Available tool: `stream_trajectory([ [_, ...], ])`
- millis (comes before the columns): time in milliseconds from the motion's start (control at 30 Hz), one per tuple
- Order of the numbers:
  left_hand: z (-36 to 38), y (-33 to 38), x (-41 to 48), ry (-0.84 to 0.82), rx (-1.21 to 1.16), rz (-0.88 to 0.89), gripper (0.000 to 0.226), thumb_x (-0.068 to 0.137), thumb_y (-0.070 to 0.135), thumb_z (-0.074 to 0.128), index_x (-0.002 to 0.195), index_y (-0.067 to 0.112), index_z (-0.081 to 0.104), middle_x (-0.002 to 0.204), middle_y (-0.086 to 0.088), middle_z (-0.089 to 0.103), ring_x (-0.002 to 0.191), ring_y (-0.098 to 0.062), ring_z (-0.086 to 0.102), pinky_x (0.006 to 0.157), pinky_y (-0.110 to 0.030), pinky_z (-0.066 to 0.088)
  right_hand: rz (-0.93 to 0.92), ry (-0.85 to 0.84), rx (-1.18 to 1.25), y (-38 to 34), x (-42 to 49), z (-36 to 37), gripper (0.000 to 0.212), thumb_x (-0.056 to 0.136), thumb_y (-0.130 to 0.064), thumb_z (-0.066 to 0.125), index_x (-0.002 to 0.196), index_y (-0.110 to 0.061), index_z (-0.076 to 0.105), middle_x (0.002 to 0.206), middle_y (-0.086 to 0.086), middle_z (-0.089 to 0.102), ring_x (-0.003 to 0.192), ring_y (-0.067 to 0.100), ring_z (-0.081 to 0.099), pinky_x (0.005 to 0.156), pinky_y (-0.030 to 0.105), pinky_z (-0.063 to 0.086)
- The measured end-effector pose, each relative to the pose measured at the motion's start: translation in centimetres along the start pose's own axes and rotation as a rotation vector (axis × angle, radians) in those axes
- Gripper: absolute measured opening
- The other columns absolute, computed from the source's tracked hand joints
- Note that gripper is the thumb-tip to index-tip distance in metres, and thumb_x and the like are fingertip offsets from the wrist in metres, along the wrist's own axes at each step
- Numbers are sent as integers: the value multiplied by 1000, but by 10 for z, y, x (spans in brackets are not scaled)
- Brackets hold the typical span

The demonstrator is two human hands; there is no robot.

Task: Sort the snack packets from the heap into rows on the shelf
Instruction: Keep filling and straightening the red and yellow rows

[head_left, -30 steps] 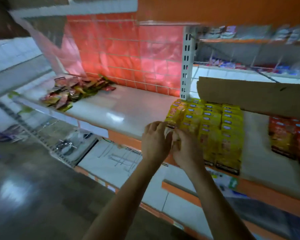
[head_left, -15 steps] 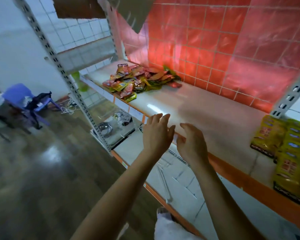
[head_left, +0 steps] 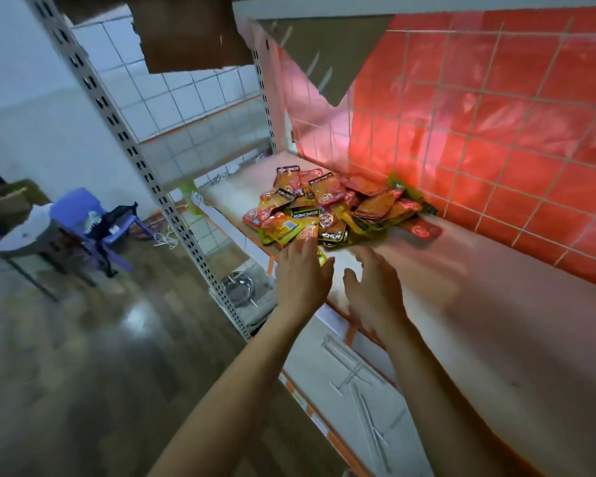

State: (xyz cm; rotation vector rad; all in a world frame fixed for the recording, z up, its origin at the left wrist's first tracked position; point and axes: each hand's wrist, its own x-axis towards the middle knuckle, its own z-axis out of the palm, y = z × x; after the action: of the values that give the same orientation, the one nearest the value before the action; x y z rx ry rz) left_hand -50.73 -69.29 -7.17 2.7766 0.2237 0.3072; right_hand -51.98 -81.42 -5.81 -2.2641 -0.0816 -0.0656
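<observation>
- A person's left hand (head_left: 303,282) is stretched out over the front edge of a pale shelf (head_left: 468,297). Its fingers are straight and close together and hold nothing.
- The fingertips lie at the near edge of the heap of snack packets (head_left: 331,208). Blur hides whether they touch a packet.
- The right hand (head_left: 375,292) hovers just beside the left, above bare shelf. Its fingers are loosely curved and slightly apart, and it is empty.
- The red, orange and green packets lie jumbled at the far left end of the shelf, against the red tiled wall (head_left: 496,125).
- A slotted metal upright (head_left: 131,156) stands at the shelf's left.
- Beyond the upright, a blue chair (head_left: 80,211) stands on the glossy floor (head_left: 66,356).
</observation>
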Motion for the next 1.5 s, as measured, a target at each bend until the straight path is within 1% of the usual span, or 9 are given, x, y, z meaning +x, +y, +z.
stream_trajectory([
  [233,-9,-56,62,81,75,-10,61,83,0,50,140,20,41,142,-8,44,124,-32,42,89,-42,42,-45,5,-35,-14,52,43,43,89,-6,56,131,-17,54,121,12,59,112,30,53,89,35,44],
  [400,-8,-91,100,-136,173,145,69,86,20,63,146,30,30,154,-1,29,140,-29,25,107,-47,34,81,49,-12,-29,75,72,36,92,-29,57,126,-17,55,122,8,62,111,26,56,86,33,45],
  [833,-5,-112,131,-55,-173,465,43,85,21,61,129,22,59,127,-1,62,119,-24,51,94,-30,36,228,448,223,-39,79,85,33,85,-6,63,114,-22,64,112,-2,67,102,15,60,82,24,43],
  [967,-17,-92,120,91,-465,530,15,92,21,56,96,13,68,86,-6,70,80,-22,61,63,-28,30,236,629,401,-33,63,70,30,85,-5,61,110,-21,63,103,-4,66,97,16,63,82,30,49],
  [1067,-21,-75,111,-22,-746,444,27,97,21,51,71,18,45,58,7,48,55,-5,46,51,-26,23,258,714,511,-25,45,57,31,88,0,54,98,-26,64,102,-1,67,98,22,63,84,39,53],
  [1200,-18,-49,95,-331,-1079,279,30,99,20,50,69,19,46,63,2,48,60,-8,43,59,-29,34,314,713,701,-15,13,39,33,81,-2,67,94,-31,63,99,-4,66,90,18,65,66,31,56],
  [1333,-12,-26,71,-554,-1233,204,4,85,18,63,87,14,63,81,-10,68,75,-22,63,69,-40,54,384,798,720,-5,-19,22,44,75,2,67,111,-20,58,105,2,63,89,17,63,57,22,51],
  [1400,-7,-12,59,-650,-1232,183,28,78,10,67,105,8,60,93,-17,68,86,-29,66,75,-46,56,419,888,715,2,-35,11,37,77,-2,67,110,-16,58,100,3,64,85,17,64,55,20,50],
  [1500,-4,11,37,-726,-1208,176,38,80,-2,68,113,8,53,91,-6,70,80,-14,68,63,-27,57,469,1018,714,13,-61,-11,28,81,-10,68,107,-13,60,98,5,66,85,18,64,59,26,52],
])
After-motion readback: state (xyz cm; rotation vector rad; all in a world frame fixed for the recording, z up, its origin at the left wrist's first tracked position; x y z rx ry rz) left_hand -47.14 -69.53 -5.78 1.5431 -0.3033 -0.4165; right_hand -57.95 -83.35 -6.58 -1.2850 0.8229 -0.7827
